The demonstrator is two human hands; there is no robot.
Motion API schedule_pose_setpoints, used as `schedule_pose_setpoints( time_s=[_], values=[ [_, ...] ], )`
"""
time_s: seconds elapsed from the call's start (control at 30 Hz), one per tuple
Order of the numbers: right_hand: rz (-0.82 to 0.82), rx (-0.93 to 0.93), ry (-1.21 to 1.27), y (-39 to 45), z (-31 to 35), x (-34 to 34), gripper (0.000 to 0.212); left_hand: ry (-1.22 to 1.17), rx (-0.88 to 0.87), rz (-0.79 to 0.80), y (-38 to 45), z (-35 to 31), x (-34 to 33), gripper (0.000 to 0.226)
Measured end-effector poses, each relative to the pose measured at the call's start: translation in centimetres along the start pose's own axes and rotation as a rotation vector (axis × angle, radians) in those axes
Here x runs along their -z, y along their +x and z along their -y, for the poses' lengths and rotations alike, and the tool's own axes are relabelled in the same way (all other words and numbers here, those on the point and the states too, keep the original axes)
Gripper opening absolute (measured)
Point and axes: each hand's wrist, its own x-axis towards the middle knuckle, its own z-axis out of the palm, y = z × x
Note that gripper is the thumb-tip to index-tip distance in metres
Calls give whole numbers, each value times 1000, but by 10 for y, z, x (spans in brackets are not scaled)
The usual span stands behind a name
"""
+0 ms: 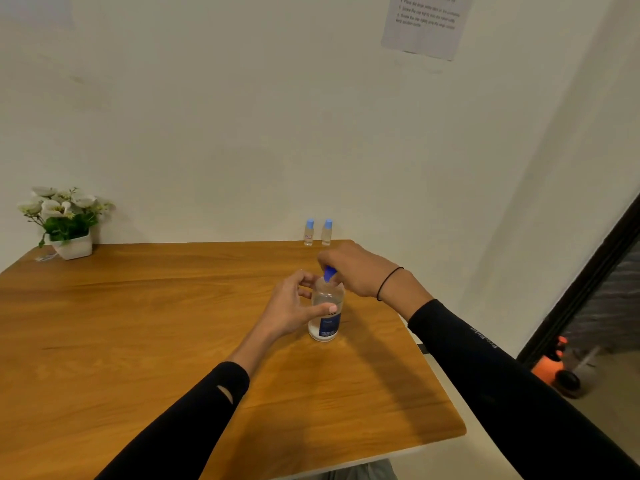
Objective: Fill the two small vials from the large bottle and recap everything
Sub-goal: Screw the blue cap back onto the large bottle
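Head view. The large bottle (325, 311), clear with a blue label on its lower half, stands upright on the wooden table (156, 306), directly between the two hands. The left hand (294, 306) wraps the bottle's body from its left side, the thumb lying across the front of the glass and the fingers curled round the far side. The right hand (353, 271) reaches in from the right and arches over the neck, its fingertips pinching the blue cap (329, 274), which sits on top of the bottle and leans slightly; whether the cap is threaded on or loose cannot be told. A thin black band circles the right wrist, and both forearms wear black sleeves. Beyond the right hand, at the far edge of the table against the wall, the two small vials (318, 232) stand upright side by side, each closed with a light blue cap and well apart from either hand. Far to the left of the left hand, in the table's back corner, stands a white pot of flowers (65, 220). A printed sheet (427, 24) hangs on the wall above the right hand.
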Motion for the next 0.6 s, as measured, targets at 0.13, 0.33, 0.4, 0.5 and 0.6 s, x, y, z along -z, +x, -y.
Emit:
schedule_pose_setpoints(
  time_s=[0.13,0.33,0.4,0.5,0.6],
  values=[
    [5,-90,-123,0,1,4,40,0,-7,1,0,-1,0,68],
    [-36,45,6,-4,-4,1,14,4,8,-4,-1,-1,-1,70],
    [-39,43,-49,0,-1,2,11,8,7,-3,-1,-2,0,69],
    [-45,-16,-164,3,4,3,23,-8,-4,-1,-3,-1,1,67],
    [-69,-6,-138,3,3,1,27,2,-10,-4,-3,0,1,67]
  ],
)
